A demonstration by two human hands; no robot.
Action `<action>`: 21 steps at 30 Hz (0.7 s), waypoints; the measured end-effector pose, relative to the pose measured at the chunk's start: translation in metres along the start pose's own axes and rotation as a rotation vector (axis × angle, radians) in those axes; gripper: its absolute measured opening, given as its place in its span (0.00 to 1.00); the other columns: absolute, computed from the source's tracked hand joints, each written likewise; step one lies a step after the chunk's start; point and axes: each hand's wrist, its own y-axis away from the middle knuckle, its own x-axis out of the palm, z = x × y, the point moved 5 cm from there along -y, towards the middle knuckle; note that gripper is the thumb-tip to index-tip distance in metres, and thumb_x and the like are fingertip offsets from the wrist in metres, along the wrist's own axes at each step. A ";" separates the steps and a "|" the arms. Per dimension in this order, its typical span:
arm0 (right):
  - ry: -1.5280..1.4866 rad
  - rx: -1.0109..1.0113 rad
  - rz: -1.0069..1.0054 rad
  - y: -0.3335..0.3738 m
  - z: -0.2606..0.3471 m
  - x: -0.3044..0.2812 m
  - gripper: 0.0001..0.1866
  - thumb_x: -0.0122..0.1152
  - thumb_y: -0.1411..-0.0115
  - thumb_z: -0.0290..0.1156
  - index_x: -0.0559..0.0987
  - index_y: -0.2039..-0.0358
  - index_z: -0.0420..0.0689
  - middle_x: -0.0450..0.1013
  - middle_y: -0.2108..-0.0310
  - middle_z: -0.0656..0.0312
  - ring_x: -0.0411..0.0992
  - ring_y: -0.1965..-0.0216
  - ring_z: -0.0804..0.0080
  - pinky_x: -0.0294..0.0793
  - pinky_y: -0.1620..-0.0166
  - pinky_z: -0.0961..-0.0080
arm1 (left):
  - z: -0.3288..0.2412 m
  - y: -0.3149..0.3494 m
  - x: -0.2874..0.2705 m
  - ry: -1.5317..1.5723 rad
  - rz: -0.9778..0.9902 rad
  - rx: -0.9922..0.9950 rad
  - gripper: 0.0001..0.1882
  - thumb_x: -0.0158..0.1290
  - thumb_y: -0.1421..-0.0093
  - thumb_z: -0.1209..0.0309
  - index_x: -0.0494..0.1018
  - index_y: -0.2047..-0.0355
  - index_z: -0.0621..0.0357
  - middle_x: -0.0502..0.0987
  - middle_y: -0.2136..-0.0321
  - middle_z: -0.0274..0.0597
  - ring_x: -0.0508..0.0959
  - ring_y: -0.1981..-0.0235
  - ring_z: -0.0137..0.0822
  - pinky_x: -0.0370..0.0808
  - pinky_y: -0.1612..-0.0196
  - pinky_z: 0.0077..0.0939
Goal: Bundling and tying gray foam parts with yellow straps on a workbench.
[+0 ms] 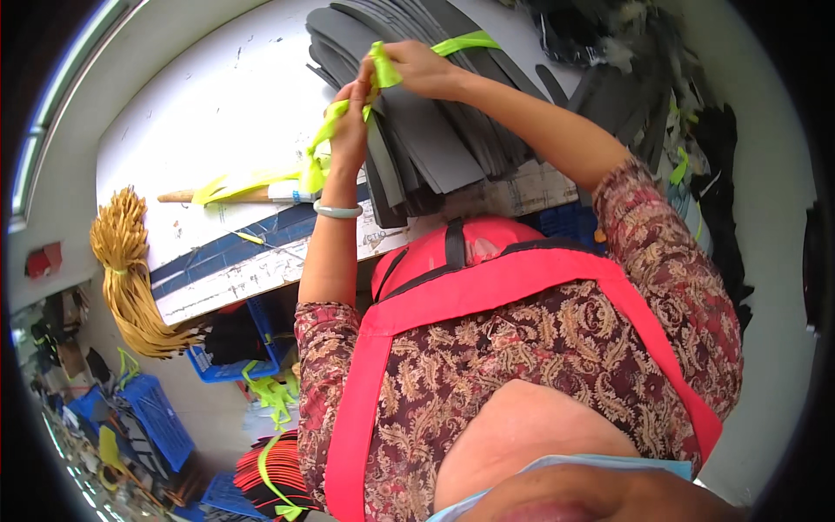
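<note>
On the white worktop, pinching with left hand and with right hand a bright yellow-green soft strip, over the left part of bundled long, flat, dark-grey pieces, with tied golden-brown strands farther left.

Two hands — one grey bundle — one bracelet.

White-topped worktable, pale floor, bright strip of light at left

Our workshop, our scuffed white worktable, bundled grey strips, tied tan strands, blue plastic crates below
</note>
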 end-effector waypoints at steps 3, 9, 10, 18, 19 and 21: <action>-0.355 0.065 0.023 0.013 -0.008 -0.013 0.15 0.38 0.34 0.34 0.74 0.63 0.40 0.73 0.66 0.62 0.70 0.60 0.79 0.67 0.53 0.80 | 0.027 -0.002 -0.006 0.859 -0.096 -0.286 0.17 0.36 0.33 0.63 0.66 0.55 0.62 0.76 0.65 0.45 0.73 0.53 0.46 0.68 0.47 0.39; -0.320 0.027 -0.071 0.014 -0.014 -0.029 0.14 0.43 0.34 0.35 0.74 0.65 0.40 0.72 0.72 0.66 0.69 0.67 0.82 0.68 0.59 0.84 | 0.031 -0.003 -0.002 1.017 0.051 -0.261 0.14 0.37 0.33 0.62 0.66 0.70 0.57 0.57 0.87 0.30 0.65 0.78 0.32 0.69 0.59 0.30; -0.385 0.060 -0.137 0.022 -0.015 -0.041 0.14 0.44 0.34 0.34 0.74 0.67 0.39 0.69 0.76 0.69 0.65 0.73 0.84 0.65 0.65 0.87 | 0.035 0.001 -0.009 0.928 0.057 -0.231 0.14 0.38 0.33 0.63 0.66 0.70 0.58 0.57 0.86 0.30 0.63 0.80 0.30 0.68 0.62 0.27; -0.173 -0.107 -0.112 0.025 0.014 -0.057 0.14 0.46 0.35 0.36 0.75 0.67 0.38 0.64 0.81 0.70 0.62 0.77 0.86 0.66 0.66 0.84 | 0.049 -0.007 -0.019 0.729 -0.074 -0.246 0.13 0.41 0.34 0.66 0.65 0.72 0.60 0.55 0.86 0.29 0.60 0.82 0.27 0.66 0.70 0.23; -0.169 -0.105 -0.119 0.018 0.023 -0.062 0.14 0.46 0.35 0.36 0.75 0.67 0.38 0.64 0.81 0.70 0.62 0.77 0.86 0.66 0.66 0.84 | 0.025 -0.014 -0.012 0.707 -0.022 -0.243 0.13 0.41 0.34 0.64 0.65 0.72 0.59 0.55 0.86 0.29 0.62 0.80 0.29 0.65 0.70 0.23; -0.418 -0.165 -0.197 0.010 0.042 -0.075 0.14 0.46 0.35 0.36 0.74 0.68 0.39 0.62 0.84 0.70 0.60 0.81 0.86 0.65 0.72 0.84 | -0.024 -0.020 0.002 0.621 0.070 -0.156 0.12 0.42 0.34 0.64 0.65 0.72 0.58 0.55 0.86 0.29 0.63 0.80 0.30 0.64 0.70 0.22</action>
